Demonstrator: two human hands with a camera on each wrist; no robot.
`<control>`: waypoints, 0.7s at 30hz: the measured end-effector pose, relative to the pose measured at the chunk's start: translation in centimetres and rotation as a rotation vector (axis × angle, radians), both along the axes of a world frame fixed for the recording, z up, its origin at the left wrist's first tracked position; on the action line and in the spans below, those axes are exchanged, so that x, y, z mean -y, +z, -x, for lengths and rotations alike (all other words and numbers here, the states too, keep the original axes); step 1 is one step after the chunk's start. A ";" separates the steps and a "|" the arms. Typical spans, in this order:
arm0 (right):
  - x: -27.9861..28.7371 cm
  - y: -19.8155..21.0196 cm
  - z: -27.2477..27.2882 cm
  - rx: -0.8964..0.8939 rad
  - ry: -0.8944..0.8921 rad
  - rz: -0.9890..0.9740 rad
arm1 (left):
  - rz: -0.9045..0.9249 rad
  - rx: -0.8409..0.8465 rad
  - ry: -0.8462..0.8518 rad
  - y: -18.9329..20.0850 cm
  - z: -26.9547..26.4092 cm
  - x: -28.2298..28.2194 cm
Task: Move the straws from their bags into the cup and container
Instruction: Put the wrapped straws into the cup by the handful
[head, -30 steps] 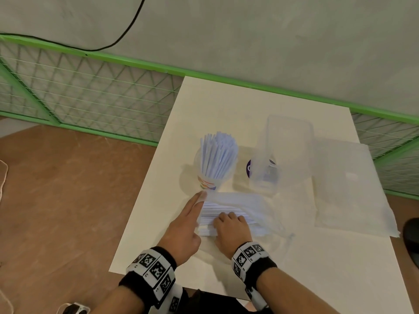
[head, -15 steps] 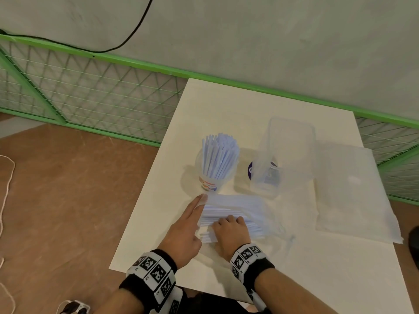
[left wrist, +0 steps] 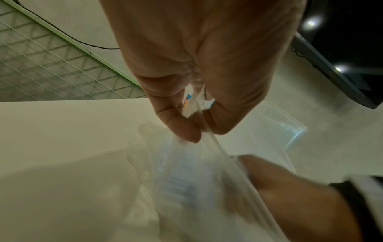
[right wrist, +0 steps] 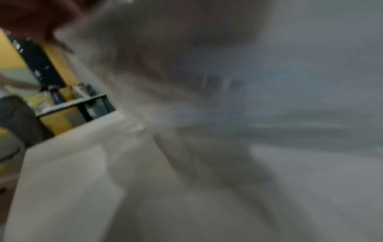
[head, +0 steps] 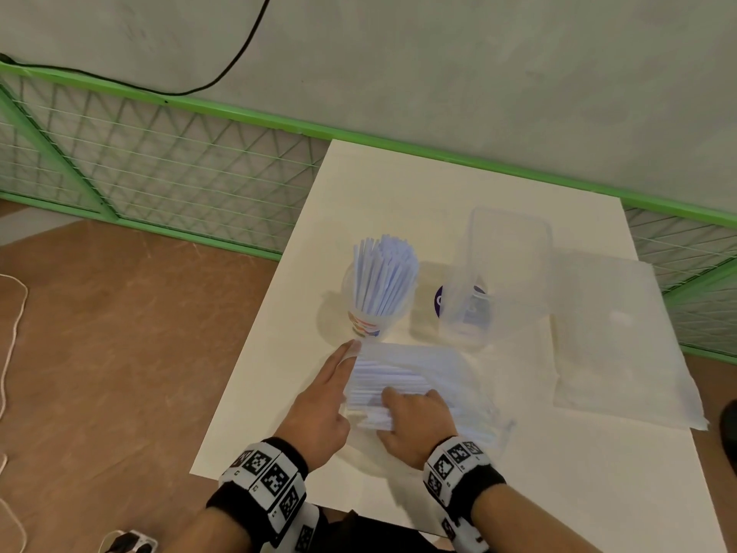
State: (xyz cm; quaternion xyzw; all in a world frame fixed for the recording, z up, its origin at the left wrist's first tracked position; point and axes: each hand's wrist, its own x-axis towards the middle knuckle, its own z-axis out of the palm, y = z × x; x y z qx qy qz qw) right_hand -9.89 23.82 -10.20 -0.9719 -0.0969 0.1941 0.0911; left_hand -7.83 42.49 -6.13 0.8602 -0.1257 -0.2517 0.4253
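My left hand [head: 319, 405] pinches the open edge of the straw bag [head: 450, 377] between thumb and fingertips, as the left wrist view shows; from the head view its forefinger lies stretched along the bag's left end. My right hand [head: 414, 425] lies on top of the bag with fingers curled over the straws inside; whether they press or actually clasp the bundle cannot be told, and the right wrist view is too blurred to settle it.

Items follow, largest first:

1. White table [head: 399, 201]. It carries every task item.
2. Empty bag [head: 622, 345]. It lies flat at the right side of the table and overhangs the right edge, well apart from both hands.
3. Straw bag. It lies flat near the front edge, just in front of the cup and container. The bagged straws [head: 383, 377] lie side by side, running left to right.
4. Clear container [head: 506, 249]. It stands behind the straw bag, to the right of the cup, and looks empty.
5. Cup [head: 371, 321]. It stands upright just beyond my left fingertips, apart from the container.
6. Standing straws [head: 383, 273]. They fill the cup and fan out above its rim.
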 end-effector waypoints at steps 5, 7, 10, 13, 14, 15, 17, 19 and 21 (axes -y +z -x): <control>0.1 4.9 0.3 0.099 -0.407 -0.669 | 0.009 -0.026 0.023 0.2 -0.4 -0.1; -0.2 6.6 0.5 0.097 -0.548 -0.873 | 0.011 -0.028 0.026 0.3 -0.5 -0.1; 0.6 5.7 1.3 0.117 -0.449 -0.714 | 0.006 -0.015 0.020 0.3 -0.6 0.0; 1.7 3.5 2.0 0.119 -0.273 -0.417 | 0.010 -0.018 0.015 0.5 -0.7 0.0; 1.9 3.3 2.0 0.087 -0.296 -0.409 | 0.009 -0.017 0.015 0.5 -0.7 0.0; 2.0 3.5 1.8 0.064 -0.324 -0.400 | 0.007 -0.014 0.015 0.5 -0.7 0.0; 2.1 4.9 1.1 0.049 -0.360 -0.417 | -0.002 -0.001 0.018 0.5 -0.7 -0.1; 2.3 7.8 -0.5 0.058 -0.407 -0.570 | -0.008 0.005 0.025 0.5 -0.6 -0.2; 2.3 11.9 -2.5 0.144 -0.458 -0.742 | -0.014 0.002 0.032 0.4 -0.6 -0.4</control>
